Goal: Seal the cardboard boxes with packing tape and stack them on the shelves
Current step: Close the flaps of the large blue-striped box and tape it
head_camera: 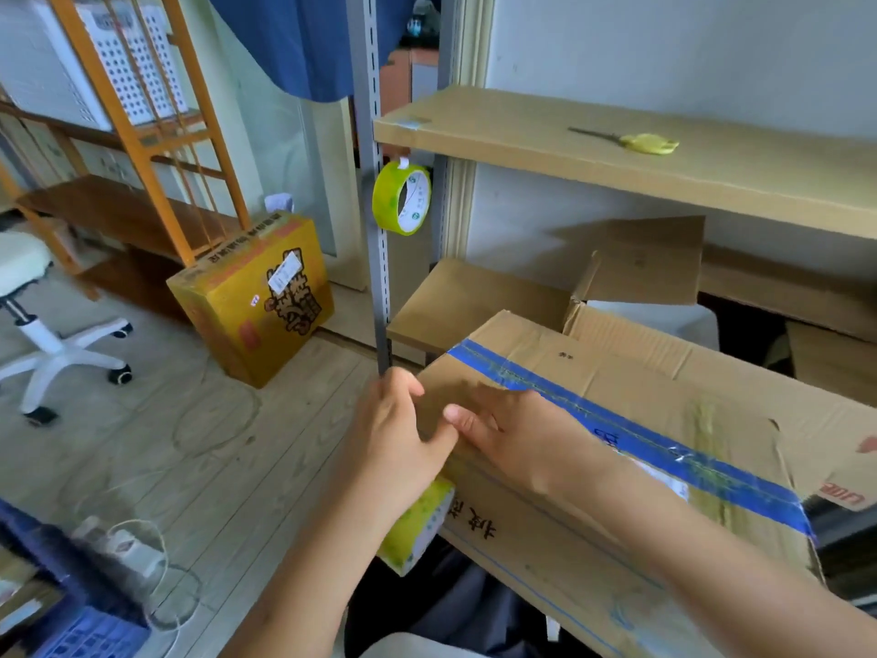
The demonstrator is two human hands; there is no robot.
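A large cardboard box [640, 387] lies across my lap, a strip of blue tape [631, 434] running along its top seam. My left hand [396, 436] grips the box's left end, fingers curled at the far corner. A yellow-green roll of packing tape [417, 527] hangs just under that hand against the box's end; what holds the roll is hidden. My right hand [512, 434] lies flat on the box top beside the blue strip, its fingers straight. The cardboard-covered shelves [522, 130] stand right behind the box.
A second tape roll [402, 198] hangs on the grey shelf post [375, 182]. Yellow-handled scissors [645, 143] lie on the upper shelf. An open carton [640, 273] sits on the lower shelf. On the floor at left are a yellow printed box [251, 296] and a white stool [33, 296].
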